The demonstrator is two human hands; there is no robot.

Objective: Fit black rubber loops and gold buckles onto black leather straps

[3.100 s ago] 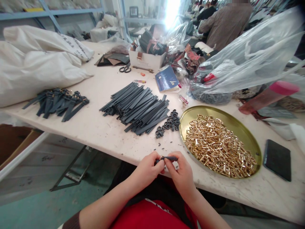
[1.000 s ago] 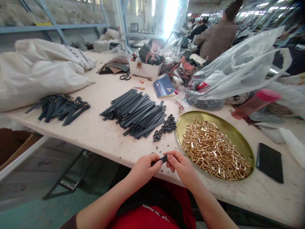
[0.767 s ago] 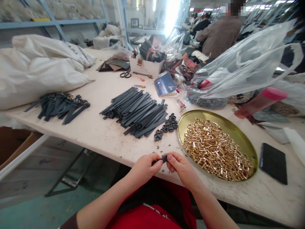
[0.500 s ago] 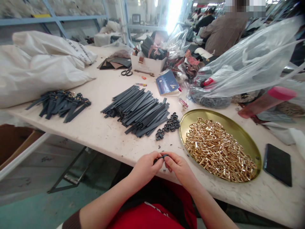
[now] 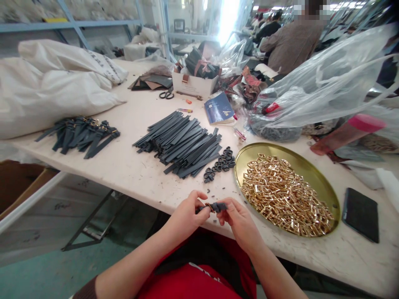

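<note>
My left hand (image 5: 186,214) and my right hand (image 5: 239,220) meet at the near table edge, both pinched on one short black strap (image 5: 217,206) with a small gold buckle on it. Just beyond lie several small black loops (image 5: 220,163), then a heap of plain black straps (image 5: 181,142). A round gold tray (image 5: 324,185) full of gold buckles (image 5: 285,197) sits to the right of my hands. A pile of straps with buckles fitted (image 5: 81,133) lies at the far left.
White sacks (image 5: 46,89) fill the table's left back. A black phone (image 5: 361,214) lies right of the tray. Behind are a blue booklet (image 5: 219,109), scissors (image 5: 166,95), a white box (image 5: 193,83), clear plastic bags (image 5: 321,87) and a pink-capped bottle (image 5: 349,133). A person (image 5: 293,41) stands beyond.
My hands have stayed at the table edge working the same strap. My fingers have shifted a little, and now more of the strap and its buckle shows between them.
</note>
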